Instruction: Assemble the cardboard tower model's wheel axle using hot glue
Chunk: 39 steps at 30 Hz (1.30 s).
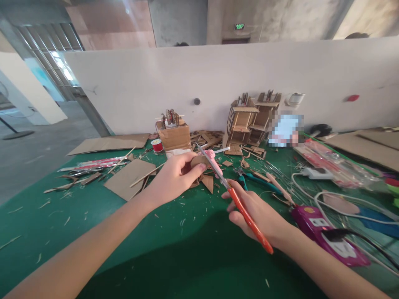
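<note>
My left hand (174, 176) is closed on a small brown cardboard piece (199, 161), held above the green table (93, 224). My right hand (255, 214) grips orange-handled scissors (246, 216). Their blades (210, 162) reach up and left to the cardboard piece. Just behind the blades lies a pink object (215, 160). A triangular cardboard scrap (207, 182) sits on the table below my left hand.
Cardboard sheets (129, 178) and sticks lie left. A cardboard box (173, 135), a red spool (156, 145) and cardboard models (249, 120) stand by the white wall. Right: teal pliers (258, 179), a purple power strip (327, 232), white cables (336, 207), plastic packets (336, 164).
</note>
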### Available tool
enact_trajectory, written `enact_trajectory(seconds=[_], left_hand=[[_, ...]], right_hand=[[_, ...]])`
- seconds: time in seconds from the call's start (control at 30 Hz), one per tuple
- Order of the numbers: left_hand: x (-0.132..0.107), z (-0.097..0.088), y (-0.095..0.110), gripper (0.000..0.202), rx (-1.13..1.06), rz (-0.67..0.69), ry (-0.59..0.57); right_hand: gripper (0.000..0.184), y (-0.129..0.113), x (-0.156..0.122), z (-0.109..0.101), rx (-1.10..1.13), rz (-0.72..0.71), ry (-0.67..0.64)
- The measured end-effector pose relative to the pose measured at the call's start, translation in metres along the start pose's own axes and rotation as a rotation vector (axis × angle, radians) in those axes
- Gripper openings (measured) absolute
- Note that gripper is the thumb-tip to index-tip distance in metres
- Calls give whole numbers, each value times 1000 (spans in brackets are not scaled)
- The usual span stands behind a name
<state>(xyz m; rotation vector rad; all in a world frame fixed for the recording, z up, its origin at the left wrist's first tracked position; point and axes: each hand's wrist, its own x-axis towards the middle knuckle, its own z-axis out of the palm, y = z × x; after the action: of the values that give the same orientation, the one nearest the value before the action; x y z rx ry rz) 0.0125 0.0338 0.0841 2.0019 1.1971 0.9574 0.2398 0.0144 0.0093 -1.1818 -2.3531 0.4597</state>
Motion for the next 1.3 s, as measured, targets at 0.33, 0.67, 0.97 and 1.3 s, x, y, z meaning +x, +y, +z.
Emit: enact_trajectory(seconds=[0.33, 0.67, 0.97, 1.3], left_hand=[[1, 1, -3, 23, -35, 10, -1], [1, 3, -6, 26, -100, 38, -67], [6, 0, -5, 24, -173, -13, 40], [5, -1, -5, 22, -162, -12, 17]], right_hand=[[87, -2, 2, 2, 6, 64, -37], [63, -1, 1, 5, 173, 25, -23], [73, 2, -3, 3, 188, -11, -28], [72, 0, -2, 2, 90, -11, -33]])
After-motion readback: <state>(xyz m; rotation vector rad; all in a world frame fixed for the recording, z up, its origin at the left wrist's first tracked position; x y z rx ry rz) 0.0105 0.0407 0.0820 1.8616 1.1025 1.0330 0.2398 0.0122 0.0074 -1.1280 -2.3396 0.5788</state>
